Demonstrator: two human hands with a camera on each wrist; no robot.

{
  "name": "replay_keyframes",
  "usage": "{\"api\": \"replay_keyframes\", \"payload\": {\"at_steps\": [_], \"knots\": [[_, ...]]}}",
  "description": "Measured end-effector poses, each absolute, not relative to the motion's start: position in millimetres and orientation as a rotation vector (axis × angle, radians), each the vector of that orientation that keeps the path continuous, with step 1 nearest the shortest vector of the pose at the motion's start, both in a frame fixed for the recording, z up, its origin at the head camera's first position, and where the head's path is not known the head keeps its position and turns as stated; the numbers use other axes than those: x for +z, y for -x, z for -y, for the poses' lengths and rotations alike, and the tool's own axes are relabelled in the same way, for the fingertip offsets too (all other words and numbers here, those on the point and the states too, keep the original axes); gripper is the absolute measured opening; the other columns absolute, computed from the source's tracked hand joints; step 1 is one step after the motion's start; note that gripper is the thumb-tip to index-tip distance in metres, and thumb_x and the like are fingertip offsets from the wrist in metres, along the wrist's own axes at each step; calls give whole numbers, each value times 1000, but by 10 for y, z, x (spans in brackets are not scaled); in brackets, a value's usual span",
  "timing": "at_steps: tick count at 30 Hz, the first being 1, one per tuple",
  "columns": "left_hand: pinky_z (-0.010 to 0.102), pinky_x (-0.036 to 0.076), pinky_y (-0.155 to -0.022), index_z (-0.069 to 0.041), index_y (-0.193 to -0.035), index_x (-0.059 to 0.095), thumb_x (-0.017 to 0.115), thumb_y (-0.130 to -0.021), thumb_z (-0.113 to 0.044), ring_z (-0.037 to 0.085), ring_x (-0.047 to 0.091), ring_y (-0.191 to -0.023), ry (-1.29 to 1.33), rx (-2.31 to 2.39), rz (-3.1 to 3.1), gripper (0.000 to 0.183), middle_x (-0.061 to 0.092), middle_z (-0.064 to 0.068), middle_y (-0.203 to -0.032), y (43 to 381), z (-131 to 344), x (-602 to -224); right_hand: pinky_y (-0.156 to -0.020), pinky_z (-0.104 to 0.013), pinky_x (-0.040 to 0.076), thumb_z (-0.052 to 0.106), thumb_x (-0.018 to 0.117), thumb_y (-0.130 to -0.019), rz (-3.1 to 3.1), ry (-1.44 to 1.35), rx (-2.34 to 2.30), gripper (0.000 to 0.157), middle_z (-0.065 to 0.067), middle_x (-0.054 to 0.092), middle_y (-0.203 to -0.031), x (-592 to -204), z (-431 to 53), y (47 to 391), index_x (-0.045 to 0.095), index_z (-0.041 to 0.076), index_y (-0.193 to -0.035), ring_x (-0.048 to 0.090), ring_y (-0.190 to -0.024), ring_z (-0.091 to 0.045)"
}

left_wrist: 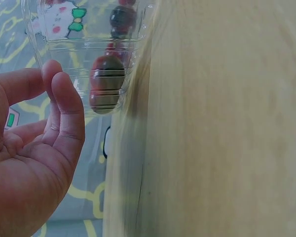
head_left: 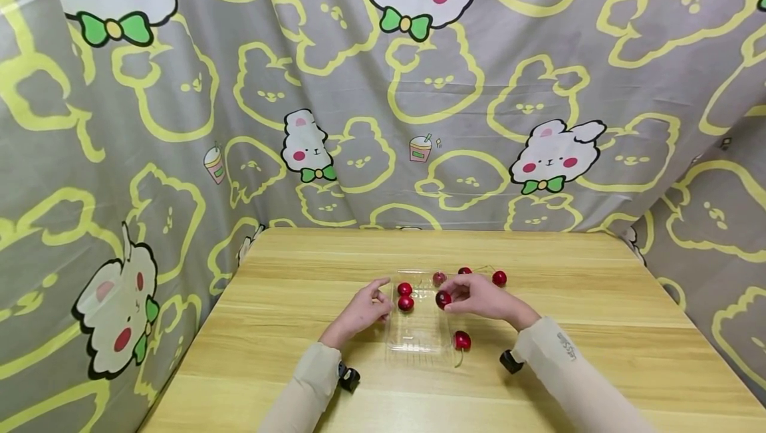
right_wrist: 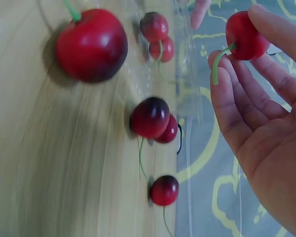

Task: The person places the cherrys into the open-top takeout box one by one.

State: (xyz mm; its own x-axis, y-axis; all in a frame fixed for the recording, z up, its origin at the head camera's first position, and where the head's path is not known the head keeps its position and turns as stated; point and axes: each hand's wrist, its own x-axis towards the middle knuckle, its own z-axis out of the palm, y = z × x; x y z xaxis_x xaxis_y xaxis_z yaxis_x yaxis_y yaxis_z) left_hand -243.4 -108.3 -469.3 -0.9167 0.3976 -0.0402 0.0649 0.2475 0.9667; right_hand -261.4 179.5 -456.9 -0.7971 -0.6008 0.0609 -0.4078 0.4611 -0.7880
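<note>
A patterned curtain (head_left: 359, 97) is enclosing the work area at the back and on both sides. A wood-grain table (head_left: 269, 326) is extending in front of it and supporting the clear box (head_left: 425, 326), which is lying between the two separated hands. Two cherries (head_left: 405, 303) are sitting close together inside the box, along its left side.

The right hand (head_left: 479, 294) is pinching the held cherry (head_left: 443, 299) between thumb and finger at the right side of the box; a green stem (right_wrist: 216, 69) is projecting from this fruit. The left hand (head_left: 365, 306) is resting at the left wall of the box with its fingers bent; whether they are gripping the rim cannot be told.

Obstructions around the box are as follows. The near cherry (head_left: 462, 340) is lying just beside the right wall, its stem pointing toward the person. The corner cherry (head_left: 439, 279) is showing at the far right corner; whether it is lying inside or behind the wall cannot be told. The right hand is partly covering the far cherry (head_left: 465, 271). The outer cherry (head_left: 499, 278) is lying farther right, beyond the hand.
</note>
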Motion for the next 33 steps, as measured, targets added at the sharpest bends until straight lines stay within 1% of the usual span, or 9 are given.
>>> {"api": "replay_keyframes", "payload": {"at_steps": [2, 5, 15, 20, 24, 30, 33], "knots": [[47, 56, -70, 10, -143, 28, 57, -89, 3, 17, 60, -66, -428, 1719, -2247, 61, 55, 14, -84, 2433, 1080, -4697, -76, -26, 53, 25, 74, -82, -2461, 892, -1267, 34, 2, 65, -99, -4575, -1733, 2629, 65, 10, -111, 60, -87, -15], [47, 56, -70, 10, -143, 28, 57, -89, 3, 17, 60, -67, -425, 1718, -2247, 62, 55, 14, -84, 2430, 1078, -4698, -77, -27, 53, 23, 74, -83, -2424, 921, -1300, 34, 0, 65, -99, -4588, -1639, 2648, 65, 8, -112, 61, -87, -15], [39, 56, -67, 10, -143, 28, 56, -89, 5, 18, 60, -67, -416, 1738, -2233, 61, 56, 15, -85, 2432, 1073, -4708, -77, -28, 54, 12, 74, -82, -2344, 920, -1377, 33, -5, 64, -103, -4685, -1419, 2694, 63, 3, -112, 61, -87, -19], [35, 56, -66, 9, -142, 29, 56, -90, 5, 19, 61, -67, -425, 1731, -2248, 60, 56, 15, -85, 2432, 1071, -4704, -75, -27, 54, 14, 76, -81, -2358, 931, -1327, 31, 0, 64, -98, -4709, -1333, 2711, 66, 8, -110, 61, -84, -16], [34, 56, -65, 10, -141, 30, 55, -89, 5, 18, 60, -67, -448, 1740, -2242, 58, 56, 18, -86, 2429, 1063, -4691, -73, -27, 54, 14, 76, -80, -2404, 930, -1252, 30, 3, 64, -92, -4740, -1279, 2723, 66, 11, -108, 61, -81, -14], [34, 56, -64, 11, -141, 30, 56, -88, 5, 17, 60, -66, -450, 1748, -2237, 59, 57, 18, -86, 2428, 1060, -4681, -73, -25, 52, 19, 75, -81, -2470, 956, -1134, 30, 8, 63, -89, -4759, -1204, 2722, 66, 12, -108, 60, -81, -9], [32, 56, -63, 11, -141, 30, 56, -88, 5, 17, 60, -65, -446, 1743, -2245, 60, 57, 18, -86, 2432, 1064, -4682, -73, -25, 52, 22, 76, -81, -2475, 996, -1105, 30, 9, 63, -90, -4765, -1173, 2726, 67, 11, -107, 60, -81, -9]]}}
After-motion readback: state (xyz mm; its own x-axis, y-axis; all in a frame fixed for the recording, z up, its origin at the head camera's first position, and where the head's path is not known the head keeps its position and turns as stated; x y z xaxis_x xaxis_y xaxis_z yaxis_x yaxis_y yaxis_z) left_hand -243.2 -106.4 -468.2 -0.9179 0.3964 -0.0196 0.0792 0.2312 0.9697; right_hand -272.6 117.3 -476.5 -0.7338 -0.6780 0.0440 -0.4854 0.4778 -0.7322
